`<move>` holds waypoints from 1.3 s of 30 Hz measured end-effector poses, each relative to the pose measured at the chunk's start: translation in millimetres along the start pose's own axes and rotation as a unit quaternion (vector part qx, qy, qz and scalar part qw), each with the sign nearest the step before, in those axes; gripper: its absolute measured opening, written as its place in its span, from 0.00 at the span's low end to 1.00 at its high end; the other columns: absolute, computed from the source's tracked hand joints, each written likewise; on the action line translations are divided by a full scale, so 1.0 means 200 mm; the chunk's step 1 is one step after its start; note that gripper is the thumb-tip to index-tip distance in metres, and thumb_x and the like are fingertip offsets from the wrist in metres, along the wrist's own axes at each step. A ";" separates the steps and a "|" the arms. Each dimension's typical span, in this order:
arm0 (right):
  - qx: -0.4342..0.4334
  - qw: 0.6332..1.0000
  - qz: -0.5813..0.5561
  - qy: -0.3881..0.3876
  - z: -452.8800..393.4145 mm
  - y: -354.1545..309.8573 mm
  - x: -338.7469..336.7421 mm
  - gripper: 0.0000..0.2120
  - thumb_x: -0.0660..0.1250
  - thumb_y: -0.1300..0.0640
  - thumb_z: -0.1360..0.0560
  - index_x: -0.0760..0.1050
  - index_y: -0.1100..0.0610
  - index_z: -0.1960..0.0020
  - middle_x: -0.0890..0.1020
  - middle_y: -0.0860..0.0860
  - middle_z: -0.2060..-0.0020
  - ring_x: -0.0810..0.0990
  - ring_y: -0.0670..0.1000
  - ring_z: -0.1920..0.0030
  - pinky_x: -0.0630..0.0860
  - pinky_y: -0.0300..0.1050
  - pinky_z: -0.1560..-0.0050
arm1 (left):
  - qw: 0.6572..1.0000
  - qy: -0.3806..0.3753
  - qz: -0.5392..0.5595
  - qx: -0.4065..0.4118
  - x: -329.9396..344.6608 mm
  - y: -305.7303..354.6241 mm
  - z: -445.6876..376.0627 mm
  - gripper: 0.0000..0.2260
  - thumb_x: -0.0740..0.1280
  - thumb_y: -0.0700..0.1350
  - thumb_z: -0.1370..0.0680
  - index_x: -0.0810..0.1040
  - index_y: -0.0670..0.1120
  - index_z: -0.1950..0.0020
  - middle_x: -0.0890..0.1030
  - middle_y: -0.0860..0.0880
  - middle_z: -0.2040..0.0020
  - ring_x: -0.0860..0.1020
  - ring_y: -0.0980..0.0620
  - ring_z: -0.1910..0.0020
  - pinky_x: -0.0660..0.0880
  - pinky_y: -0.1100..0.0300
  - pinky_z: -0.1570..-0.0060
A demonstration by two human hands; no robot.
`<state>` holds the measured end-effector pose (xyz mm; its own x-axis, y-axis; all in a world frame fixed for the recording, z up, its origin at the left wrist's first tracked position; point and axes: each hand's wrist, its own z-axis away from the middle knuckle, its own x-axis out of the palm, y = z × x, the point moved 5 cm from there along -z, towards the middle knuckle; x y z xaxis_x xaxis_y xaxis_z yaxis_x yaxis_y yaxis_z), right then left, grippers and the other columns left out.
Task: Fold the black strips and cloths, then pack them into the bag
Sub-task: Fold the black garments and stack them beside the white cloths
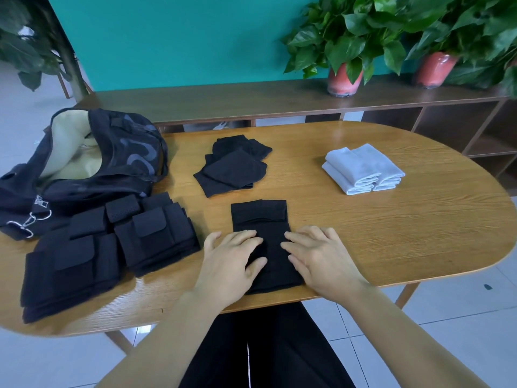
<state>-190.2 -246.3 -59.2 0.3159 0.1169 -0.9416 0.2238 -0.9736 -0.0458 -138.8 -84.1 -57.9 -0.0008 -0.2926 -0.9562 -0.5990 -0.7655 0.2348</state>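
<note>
Both hands, left (232, 261) and right (319, 259), press flat-fingered on black cloth (264, 242); bag (84, 163) gapes, contents unclear

1. The left hand (232, 261) and the right hand (316, 256) press flat, fingers spread, on a black cloth (264, 233) near the wooden table's (391, 233) front edge;
2. folded black strips (112, 245) lie stacked at left, just before the open black bag (84, 163);
3. more black cloths (232, 166) and white towels (363, 169) lie farther back.
</note>
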 end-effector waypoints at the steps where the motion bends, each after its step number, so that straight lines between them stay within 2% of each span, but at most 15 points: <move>1: 0.004 1.000 -0.002 0.001 0.00 0.01 0.00 0.13 0.60 0.51 0.25 0.82 0.51 0.49 0.83 0.46 0.46 0.78 0.52 0.44 0.73 0.49 0.50 | 1.000 0.005 0.004 0.002 0.00 0.00 -0.01 0.20 0.55 0.59 0.19 0.67 0.58 0.27 0.63 0.61 0.25 0.59 0.61 0.27 0.42 0.54 0.30; 4: 0.002 1.000 -0.002 -0.004 -0.01 0.02 0.00 0.13 0.60 0.51 0.26 0.82 0.51 0.48 0.83 0.46 0.46 0.78 0.52 0.43 0.74 0.50 0.50 | 0.999 0.026 0.022 0.014 0.01 -0.02 -0.01 0.17 0.59 0.59 0.20 0.72 0.58 0.32 0.68 0.60 0.28 0.64 0.61 0.29 0.44 0.53 0.30; 7: 0.004 1.000 -0.021 0.002 -0.01 0.02 -0.01 0.13 0.62 0.52 0.26 0.82 0.52 0.47 0.83 0.46 0.46 0.78 0.53 0.42 0.74 0.50 0.49 | 0.992 0.071 0.091 0.044 -0.04 -0.04 0.02 0.15 0.60 0.63 0.24 0.79 0.59 0.45 0.75 0.64 0.38 0.68 0.67 0.37 0.43 0.62 0.32; 12: -0.002 0.993 -0.116 0.021 0.02 -0.02 -0.07 0.16 0.60 0.48 0.25 0.81 0.51 0.43 0.84 0.43 0.48 0.75 0.48 0.40 0.67 0.44 0.42 | 0.986 -0.048 0.136 0.081 -0.08 -0.05 0.08 0.22 0.61 0.73 0.36 0.78 0.62 0.50 0.73 0.70 0.46 0.63 0.69 0.39 0.42 0.66 0.34; 16: -0.013 0.991 -0.129 -0.032 0.06 -0.06 -0.06 0.22 0.65 0.41 0.31 0.81 0.51 0.42 0.83 0.42 0.46 0.76 0.43 0.40 0.58 0.36 0.35 | 0.987 -0.050 0.109 0.107 -0.07 -0.06 0.09 0.20 0.60 0.68 0.33 0.80 0.60 0.50 0.76 0.68 0.47 0.70 0.68 0.45 0.45 0.65 0.34; 19: -0.002 0.990 -0.134 -0.045 0.08 -0.06 -0.06 0.25 0.65 0.45 0.34 0.79 0.52 0.39 0.81 0.43 0.42 0.75 0.43 0.40 0.56 0.34 0.33 | 0.990 -0.007 0.077 0.116 -0.08 -0.05 0.07 0.13 0.60 0.59 0.30 0.82 0.56 0.57 0.81 0.63 0.52 0.75 0.67 0.53 0.50 0.64 0.33; 21: 0.025 0.987 -0.154 -0.042 0.08 -0.05 -0.07 0.24 0.66 0.49 0.32 0.77 0.51 0.37 0.80 0.42 0.42 0.74 0.43 0.41 0.55 0.30 0.35 | 0.993 0.021 0.079 0.083 -0.11 -0.04 0.06 0.11 0.61 0.56 0.28 0.81 0.55 0.58 0.82 0.60 0.58 0.76 0.63 0.60 0.53 0.62 0.33; 23: 0.105 0.971 -0.215 -0.032 0.07 -0.02 -0.07 0.18 0.69 0.52 0.28 0.78 0.49 0.39 0.81 0.41 0.47 0.73 0.42 0.46 0.61 0.28 0.41 | 0.988 0.004 0.152 0.006 -0.11 -0.06 0.05 0.05 0.64 0.52 0.24 0.80 0.55 0.56 0.82 0.56 0.62 0.75 0.61 0.63 0.60 0.63 0.36; 25: 0.185 0.939 -0.288 -0.003 0.04 0.02 -0.05 0.04 0.70 0.53 0.26 0.80 0.49 0.51 0.81 0.42 0.59 0.75 0.43 0.57 0.72 0.38 0.53 | 0.964 -0.009 0.257 -0.062 -0.10 -0.08 0.02 0.05 0.65 0.50 0.23 0.79 0.55 0.56 0.82 0.54 0.64 0.78 0.58 0.63 0.72 0.61 0.46; 27: 0.246 0.912 -0.328 0.010 0.00 0.04 -0.03 0.08 0.70 0.53 0.25 0.75 0.50 0.62 0.75 0.44 0.70 0.72 0.43 0.68 0.71 0.41 0.64 | 0.946 -0.008 0.304 -0.111 -0.09 -0.10 0.00 0.08 0.64 0.56 0.22 0.80 0.55 0.52 0.82 0.54 0.61 0.80 0.57 0.59 0.77 0.58 0.51; 29: 0.289 0.891 -0.350 0.000 -0.04 0.05 0.00 0.10 0.69 0.52 0.25 0.74 0.52 0.64 0.73 0.46 0.73 0.68 0.43 0.71 0.68 0.41 0.66 | 0.940 -0.011 0.310 -0.141 -0.08 -0.12 -0.03 0.12 0.64 0.60 0.23 0.80 0.54 0.55 0.81 0.56 0.63 0.78 0.57 0.61 0.76 0.57 0.55; 30: 0.304 0.885 -0.352 -0.001 -0.05 0.05 0.01 0.11 0.69 0.51 0.24 0.76 0.55 0.62 0.75 0.50 0.72 0.69 0.44 0.70 0.69 0.43 0.66 | 0.939 -0.005 0.309 -0.154 -0.07 -0.12 -0.04 0.13 0.66 0.60 0.23 0.77 0.52 0.62 0.78 0.58 0.69 0.75 0.57 0.66 0.73 0.59 0.61; 32: 0.328 0.881 -0.342 0.000 -0.08 0.06 0.03 0.12 0.68 0.49 0.24 0.77 0.57 0.60 0.78 0.53 0.69 0.70 0.46 0.69 0.71 0.44 0.66 | 0.943 0.019 0.283 -0.177 -0.05 -0.13 -0.06 0.21 0.68 0.54 0.23 0.65 0.49 0.71 0.66 0.56 0.77 0.65 0.55 0.73 0.64 0.59 0.68; 36: 0.360 0.885 -0.294 0.005 -0.11 0.06 0.05 0.12 0.67 0.48 0.24 0.77 0.54 0.61 0.76 0.48 0.72 0.71 0.46 0.72 0.68 0.40 0.69 | 0.957 0.053 0.198 -0.207 -0.03 -0.12 -0.09 0.24 0.68 0.53 0.23 0.59 0.49 0.72 0.61 0.54 0.77 0.61 0.51 0.75 0.62 0.57 0.65; 39: 0.373 0.893 -0.251 0.012 -0.10 0.05 0.04 0.10 0.67 0.48 0.24 0.77 0.53 0.59 0.79 0.47 0.66 0.77 0.47 0.65 0.71 0.40 0.67 | 0.970 0.048 0.118 -0.208 -0.03 -0.10 -0.11 0.23 0.65 0.57 0.22 0.61 0.50 0.71 0.65 0.53 0.77 0.63 0.53 0.75 0.67 0.55 0.58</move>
<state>-166.2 -251.6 -60.7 0.3691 0.5709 -0.7334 -0.3310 -0.6566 -0.6777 -109.6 -80.5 -52.8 -0.0127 -0.5235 -0.8519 -0.2169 -0.8303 0.5134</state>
